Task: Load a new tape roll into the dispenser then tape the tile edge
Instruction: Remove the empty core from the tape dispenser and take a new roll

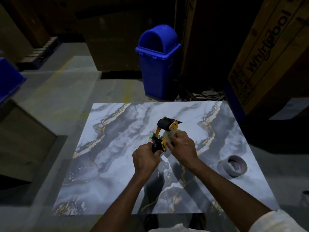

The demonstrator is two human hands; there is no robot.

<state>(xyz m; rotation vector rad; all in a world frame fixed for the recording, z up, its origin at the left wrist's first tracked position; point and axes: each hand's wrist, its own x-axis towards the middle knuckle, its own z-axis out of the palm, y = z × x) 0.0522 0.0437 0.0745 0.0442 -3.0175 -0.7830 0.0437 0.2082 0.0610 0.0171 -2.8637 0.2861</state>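
A large marble-patterned tile (117, 164) lies flat in front of me. Above its middle I hold a yellow and black tape dispenser (164, 129), roller end pointing away from me. My left hand (147, 159) grips its black handle. My right hand (183, 144) is closed over a clear tape roll (168, 134) seated at the dispenser's side; most of the roll is hidden by my fingers. An empty grey cardboard core (232, 165) lies on the tile at the right.
A blue swing-lid bin (158, 64) stands beyond the tile's far edge. A tall cardboard appliance box (270, 52) rises at the right, a brown box (25, 144) sits on the left, and a blue crate (8, 81) shows at the far left.
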